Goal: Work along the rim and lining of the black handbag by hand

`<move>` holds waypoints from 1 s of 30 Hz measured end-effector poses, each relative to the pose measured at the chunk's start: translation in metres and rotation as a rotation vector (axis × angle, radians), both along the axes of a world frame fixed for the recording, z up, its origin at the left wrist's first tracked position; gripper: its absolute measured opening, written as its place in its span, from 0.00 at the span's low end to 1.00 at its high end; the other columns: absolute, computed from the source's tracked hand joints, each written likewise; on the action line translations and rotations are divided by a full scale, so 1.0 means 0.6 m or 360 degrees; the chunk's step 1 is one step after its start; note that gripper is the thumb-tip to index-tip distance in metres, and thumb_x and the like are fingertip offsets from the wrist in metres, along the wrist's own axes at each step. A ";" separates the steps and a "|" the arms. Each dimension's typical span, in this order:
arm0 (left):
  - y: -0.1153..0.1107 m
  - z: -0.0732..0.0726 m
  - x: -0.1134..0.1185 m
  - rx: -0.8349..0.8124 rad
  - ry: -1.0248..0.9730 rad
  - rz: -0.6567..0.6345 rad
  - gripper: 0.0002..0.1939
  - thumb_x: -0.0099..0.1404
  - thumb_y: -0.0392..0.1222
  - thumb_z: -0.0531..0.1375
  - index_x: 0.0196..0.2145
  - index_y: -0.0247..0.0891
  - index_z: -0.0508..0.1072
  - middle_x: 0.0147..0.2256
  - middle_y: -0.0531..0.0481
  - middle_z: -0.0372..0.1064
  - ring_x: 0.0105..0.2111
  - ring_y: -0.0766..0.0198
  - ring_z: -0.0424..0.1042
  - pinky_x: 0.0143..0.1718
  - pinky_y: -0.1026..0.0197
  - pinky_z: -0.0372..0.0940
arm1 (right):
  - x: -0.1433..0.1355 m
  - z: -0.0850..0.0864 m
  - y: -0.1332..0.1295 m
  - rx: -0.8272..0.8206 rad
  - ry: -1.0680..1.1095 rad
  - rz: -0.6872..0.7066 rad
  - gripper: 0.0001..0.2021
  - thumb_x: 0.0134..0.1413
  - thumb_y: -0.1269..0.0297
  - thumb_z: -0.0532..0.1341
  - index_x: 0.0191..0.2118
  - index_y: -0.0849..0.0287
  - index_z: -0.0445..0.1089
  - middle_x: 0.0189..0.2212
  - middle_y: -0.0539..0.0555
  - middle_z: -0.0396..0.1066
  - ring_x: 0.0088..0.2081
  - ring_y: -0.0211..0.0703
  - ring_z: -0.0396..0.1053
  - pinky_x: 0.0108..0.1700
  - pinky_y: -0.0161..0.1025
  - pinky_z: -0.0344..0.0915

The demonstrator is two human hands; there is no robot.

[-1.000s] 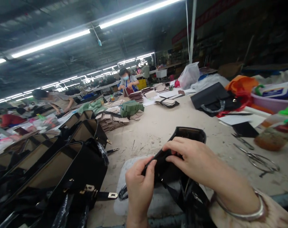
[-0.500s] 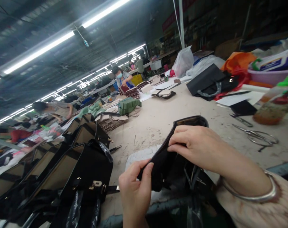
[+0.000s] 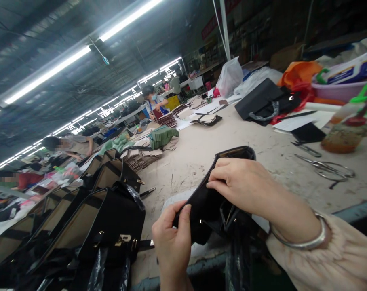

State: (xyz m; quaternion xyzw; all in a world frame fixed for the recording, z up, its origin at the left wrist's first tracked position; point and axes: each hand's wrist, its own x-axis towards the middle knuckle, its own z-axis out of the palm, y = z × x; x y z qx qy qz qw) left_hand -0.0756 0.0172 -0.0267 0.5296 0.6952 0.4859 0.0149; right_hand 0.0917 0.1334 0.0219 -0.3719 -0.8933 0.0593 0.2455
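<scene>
A black handbag (image 3: pixel 198 206) is tilted at the table's near edge, its rim running from lower left to upper right. My left hand (image 3: pixel 173 234) pinches the lower left end of that rim between thumb and fingers. Higher along the same edge, my right hand (image 3: pixel 241 184) grips the rim with its fingers curled over it; a silver bangle circles that wrist. The bag's plastic-wrapped handle hangs down over the table edge. My fingers hide part of the rim.
Several black handbags (image 3: pixel 110 218) with tan linings stand at the left. Scissors (image 3: pixel 325 166), tweezers (image 3: pixel 307 148) and a glue bottle (image 3: pixel 344 135) lie or stand at the right. A black bag (image 3: pixel 258 99), green pieces (image 3: pixel 163 136) and stacked panels are farther back, where co-workers work.
Both hands and the bag have shifted slightly left in view, the right hand more so. The grips on the rim stay the same.
</scene>
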 end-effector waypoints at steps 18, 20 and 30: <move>0.001 -0.001 -0.003 -0.0008 -0.0012 -0.0012 0.09 0.62 0.46 0.60 0.35 0.40 0.76 0.31 0.51 0.73 0.30 0.63 0.71 0.32 0.65 0.65 | -0.010 -0.005 0.000 0.0049 0.0057 -0.0045 0.11 0.57 0.64 0.56 0.27 0.54 0.73 0.30 0.48 0.69 0.34 0.37 0.67 0.32 0.37 0.53; 0.002 -0.001 -0.004 -0.0019 -0.0014 -0.0023 0.09 0.62 0.46 0.60 0.35 0.39 0.76 0.31 0.50 0.73 0.30 0.62 0.71 0.32 0.64 0.65 | -0.010 -0.005 0.000 0.0059 0.0069 -0.0044 0.11 0.57 0.64 0.56 0.28 0.54 0.73 0.30 0.48 0.70 0.33 0.37 0.66 0.32 0.37 0.53; -0.003 0.007 -0.003 -0.0106 -0.0027 -0.0099 0.11 0.63 0.47 0.59 0.36 0.37 0.76 0.31 0.49 0.73 0.31 0.60 0.71 0.31 0.63 0.65 | -0.008 -0.006 -0.004 0.0081 0.0106 -0.0069 0.10 0.56 0.64 0.56 0.28 0.55 0.73 0.30 0.49 0.70 0.34 0.38 0.67 0.31 0.37 0.53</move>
